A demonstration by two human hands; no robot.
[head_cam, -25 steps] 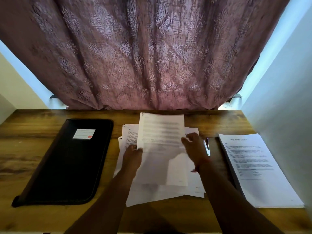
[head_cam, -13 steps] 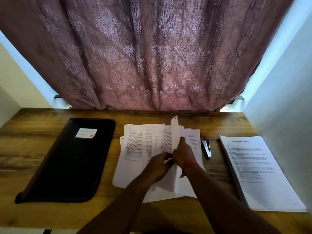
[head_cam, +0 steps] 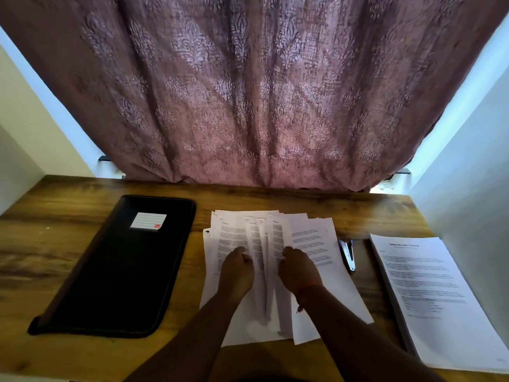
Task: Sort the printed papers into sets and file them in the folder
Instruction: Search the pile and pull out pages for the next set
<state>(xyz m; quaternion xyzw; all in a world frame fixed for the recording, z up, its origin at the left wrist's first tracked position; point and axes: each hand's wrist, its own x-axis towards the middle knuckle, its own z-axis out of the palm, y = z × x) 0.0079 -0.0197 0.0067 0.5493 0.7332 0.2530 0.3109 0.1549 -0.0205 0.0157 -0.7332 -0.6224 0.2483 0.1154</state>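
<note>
A fanned spread of printed papers (head_cam: 311, 238) lies on the wooden desk (head_cam: 55, 244) in front of me. My left hand (head_cam: 237, 268) rests on the left part of the spread with its fingers curled, pinching sheet edges. My right hand (head_cam: 298, 268) sits just right of it, fingers curled on a sheet near the middle of the fan. A closed black zip folder (head_cam: 118, 271) with a white label lies flat on the left. A second neat stack of printed papers (head_cam: 429, 293) lies at the right edge.
A stapler (head_cam: 347, 255) lies between the fanned papers and the right stack. A patterned mauve curtain (head_cam: 248, 92) hangs behind the desk's far edge. White walls close in on both sides.
The sheet I held upright a second ago has come down onto the pile. My hands moved apart and the papers are now fanned wider to the right.
</note>
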